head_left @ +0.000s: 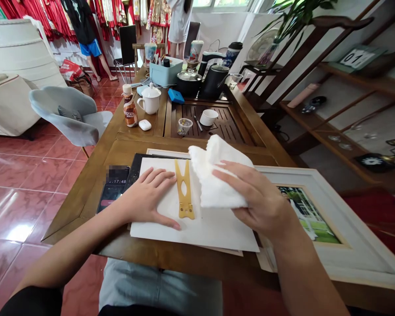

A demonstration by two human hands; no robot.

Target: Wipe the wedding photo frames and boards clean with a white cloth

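A flat yellow piece (180,195), forked at the top with an oval hole and small holes near its lower end, lies on a white board (213,230). My left hand (151,197) rests flat on the board just left of this piece, fingers spread, holding nothing. Just above the board's right half, my right hand (263,197) grips a folded white cloth (224,184) with a ragged edge. The cloth hides part of the board. Beneath the board, a black flat item (136,169) shows at the left.
A phone (113,188) lies left of the board, a framed photo (309,210) to the right. Farther back stand a bottle (130,107), a lidded mug (149,98), a white cup (208,117), a small tub (184,126) and a kettle (213,81). Two people stand beyond the table.
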